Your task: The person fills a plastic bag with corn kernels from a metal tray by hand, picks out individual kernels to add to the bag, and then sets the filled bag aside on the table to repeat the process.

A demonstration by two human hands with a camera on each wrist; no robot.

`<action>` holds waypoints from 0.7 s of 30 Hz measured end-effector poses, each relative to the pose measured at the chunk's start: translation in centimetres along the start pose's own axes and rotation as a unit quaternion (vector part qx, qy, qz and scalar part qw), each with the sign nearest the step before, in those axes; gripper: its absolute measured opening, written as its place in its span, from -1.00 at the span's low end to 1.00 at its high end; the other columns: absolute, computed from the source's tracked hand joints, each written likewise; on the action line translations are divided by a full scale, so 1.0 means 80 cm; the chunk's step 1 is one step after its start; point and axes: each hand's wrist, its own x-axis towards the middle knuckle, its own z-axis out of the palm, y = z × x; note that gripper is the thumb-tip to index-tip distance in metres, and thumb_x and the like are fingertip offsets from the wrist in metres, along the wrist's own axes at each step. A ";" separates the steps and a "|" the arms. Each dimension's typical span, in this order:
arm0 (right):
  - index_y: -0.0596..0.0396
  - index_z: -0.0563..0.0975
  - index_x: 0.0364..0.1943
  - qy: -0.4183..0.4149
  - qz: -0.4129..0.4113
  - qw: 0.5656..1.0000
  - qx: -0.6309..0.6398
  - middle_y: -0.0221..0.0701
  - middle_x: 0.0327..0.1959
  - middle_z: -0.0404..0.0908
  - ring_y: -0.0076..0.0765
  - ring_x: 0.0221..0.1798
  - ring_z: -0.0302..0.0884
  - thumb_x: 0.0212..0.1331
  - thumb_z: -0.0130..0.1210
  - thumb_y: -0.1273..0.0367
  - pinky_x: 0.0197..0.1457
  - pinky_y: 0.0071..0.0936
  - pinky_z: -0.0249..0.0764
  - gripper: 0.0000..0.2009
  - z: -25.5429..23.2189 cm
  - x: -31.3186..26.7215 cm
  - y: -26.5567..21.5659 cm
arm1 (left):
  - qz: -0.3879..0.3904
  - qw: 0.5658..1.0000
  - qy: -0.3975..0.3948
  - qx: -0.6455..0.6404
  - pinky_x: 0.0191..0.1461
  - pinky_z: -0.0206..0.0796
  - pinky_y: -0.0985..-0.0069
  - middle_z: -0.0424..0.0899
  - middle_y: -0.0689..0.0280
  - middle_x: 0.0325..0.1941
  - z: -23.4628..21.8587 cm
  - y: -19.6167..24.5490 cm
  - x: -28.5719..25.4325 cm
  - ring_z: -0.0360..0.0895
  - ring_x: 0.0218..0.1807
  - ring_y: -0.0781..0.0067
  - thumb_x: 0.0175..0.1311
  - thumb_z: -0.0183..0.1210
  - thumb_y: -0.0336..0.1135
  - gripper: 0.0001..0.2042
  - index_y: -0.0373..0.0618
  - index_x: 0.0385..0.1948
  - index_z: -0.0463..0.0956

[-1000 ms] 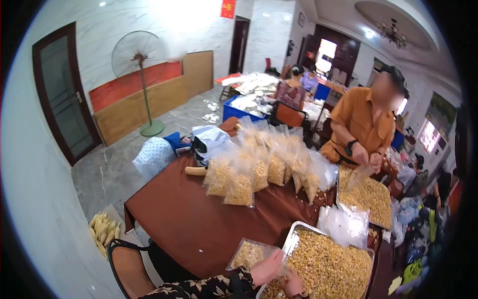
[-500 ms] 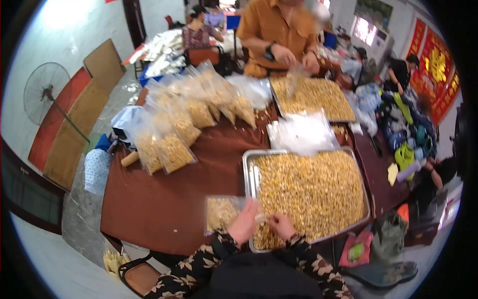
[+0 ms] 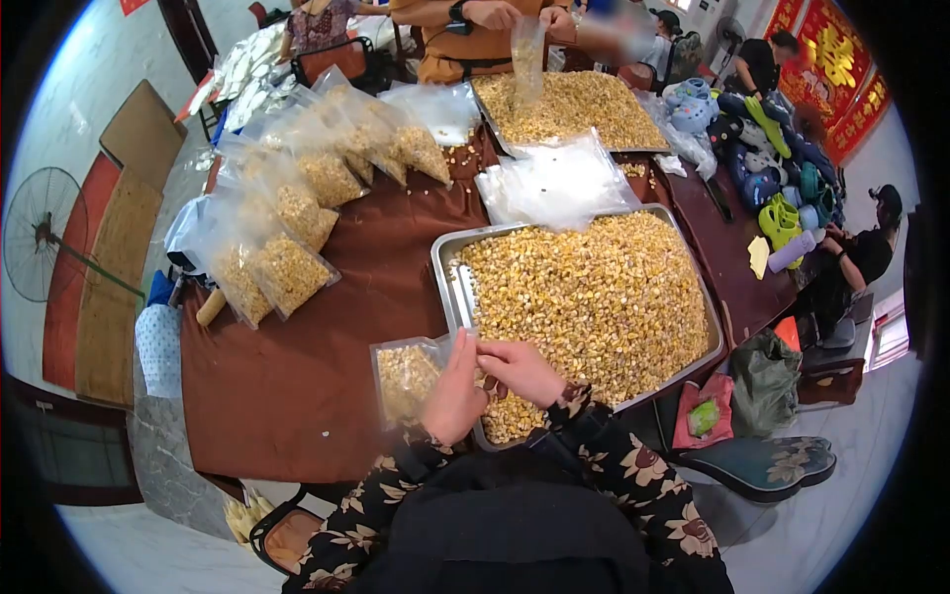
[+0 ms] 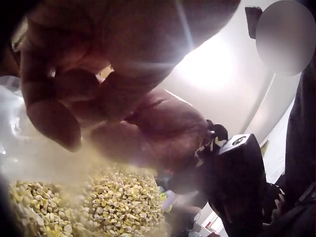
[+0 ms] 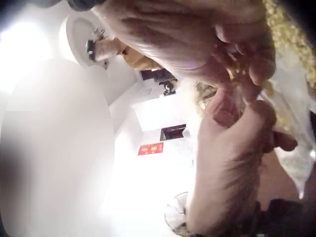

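A clear plastic bag (image 3: pixel 408 381) part-filled with corn kernels lies on the cloth by the left rim of a metal tray (image 3: pixel 450 287) heaped with kernels (image 3: pixel 594 307). My left hand (image 3: pixel 457 396) pinches the bag's mouth end, fingers pointing away from me. Close against it, my right hand (image 3: pixel 522 372) pinches the same end with bent fingers and thumb. In the right wrist view, the fingertips of the right hand (image 5: pixel 197 39) and left hand (image 5: pixel 229 158) meet at the bag's edge, and the clear plastic (image 5: pixel 294 123) hangs beside them.
Filled bags (image 3: pixel 297 262) stand in a group on the brown tablecloth (image 3: pixel 376 287). A stack of flat plastic bags (image 3: pixel 554 183) overlaps the tray's far rim. Across the table, a person in orange (image 3: pixel 465 45) holds a bag over a second kernel tray (image 3: pixel 594 104). Shoes (image 3: pixel 782 213) lie at right.
The head view has turned right and down, bringing the tray to the centre. My hands stay at the bag's mouth, the right hand now closer against the left.
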 end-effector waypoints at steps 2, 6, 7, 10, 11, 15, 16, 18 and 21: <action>0.15 0.49 0.04 0.002 -0.007 0.999 -0.048 -0.42 -0.40 0.59 -0.61 -0.49 0.51 0.27 -0.04 0.35 -0.43 -0.61 0.42 -0.70 0.006 0.004 0.002 | -0.002 0.999 0.001 -0.033 0.39 -0.01 0.30 -0.04 -0.19 0.39 -0.002 -0.002 -0.001 -0.01 0.40 -0.13 -0.02 0.06 -0.55 -0.30 -0.37 0.27 0.01; 0.21 0.55 -0.16 0.097 -0.065 0.988 -0.099 -0.30 -0.49 0.58 -0.49 -0.53 0.54 0.22 -0.01 0.34 -0.47 -0.52 0.45 -0.76 -0.003 0.001 0.009 | 0.024 0.999 0.020 0.015 0.29 0.15 0.34 -0.04 -0.16 0.40 -0.002 -0.009 -0.004 0.07 0.38 -0.09 -0.01 0.07 -0.55 -0.29 -0.35 0.28 0.00; 0.21 0.56 -0.19 0.145 -0.059 0.982 -0.106 -0.30 -0.52 0.58 -0.48 -0.56 0.53 0.22 0.00 0.35 -0.46 -0.52 0.45 -0.78 -0.010 0.001 0.010 | 0.015 1.000 0.016 -0.002 0.19 0.23 0.36 -0.04 -0.14 0.41 -0.005 -0.008 -0.004 0.12 0.36 -0.06 -0.01 0.06 -0.56 -0.29 -0.34 0.29 0.00; 0.17 0.59 -0.27 0.203 0.001 0.971 -0.129 -0.34 -0.47 0.60 -0.46 -0.44 0.55 0.17 0.04 0.39 -0.37 -0.49 0.47 -0.83 -0.033 0.001 0.038 | 0.014 1.000 0.017 -0.017 0.02 0.33 0.42 -0.05 -0.11 0.42 -0.008 -0.010 -0.006 0.21 0.31 -0.02 0.00 0.06 -0.56 -0.29 -0.31 0.30 0.00; 0.14 0.59 -0.24 0.179 -0.062 0.939 -0.286 -0.30 -0.40 0.60 -0.35 -0.35 0.56 0.12 0.07 0.38 -0.29 -0.39 0.48 -0.82 -0.041 0.008 0.079 | 0.022 0.999 0.026 -0.012 -0.05 0.36 0.44 -0.06 -0.10 0.42 -0.008 -0.010 -0.005 0.25 0.29 -0.01 0.00 0.05 -0.56 -0.29 -0.29 0.30 0.00; 0.01 0.52 -0.09 0.090 -0.093 0.879 -0.459 -0.19 -0.09 0.47 -0.05 -0.14 0.53 -0.02 0.18 0.33 -0.13 -0.17 0.48 -0.67 -0.022 -0.008 0.106 | 0.020 1.000 0.012 -0.001 -0.03 0.35 0.45 -0.07 -0.10 0.43 -0.008 -0.009 -0.004 0.24 0.30 -0.01 0.01 0.03 -0.56 -0.30 -0.30 0.30 0.01; -0.05 0.48 -0.03 0.060 -0.089 0.861 -0.497 -0.18 -0.08 0.43 -0.04 -0.17 0.54 -0.01 0.20 0.32 -0.17 -0.18 0.50 -0.62 -0.016 -0.012 0.102 | 0.011 1.000 0.008 -0.006 -0.01 0.35 0.45 -0.07 -0.11 0.42 -0.009 -0.007 -0.004 0.23 0.31 -0.01 0.01 0.03 -0.57 -0.31 -0.31 0.30 0.01; -0.06 0.47 -0.05 0.029 -0.090 0.858 -0.506 -0.18 -0.14 0.41 0.01 -0.21 0.53 -0.02 0.20 0.33 -0.19 -0.15 0.49 -0.63 -0.013 -0.013 0.102 | 0.005 1.000 0.003 -0.009 0.00 0.34 0.45 -0.07 -0.11 0.42 -0.009 -0.007 -0.002 0.21 0.32 -0.01 0.02 0.02 -0.57 -0.32 -0.32 0.29 0.02; -0.03 0.48 -0.14 0.006 -0.070 0.892 -0.447 -0.16 -0.21 0.41 0.03 -0.23 0.52 -0.02 0.19 0.37 -0.22 -0.14 0.47 -0.70 -0.007 -0.021 0.114 | 0.043 0.999 0.015 0.013 0.02 0.32 0.45 -0.06 -0.13 0.42 -0.008 -0.009 -0.003 0.16 0.36 0.00 0.02 0.02 -0.57 -0.32 -0.33 0.29 0.02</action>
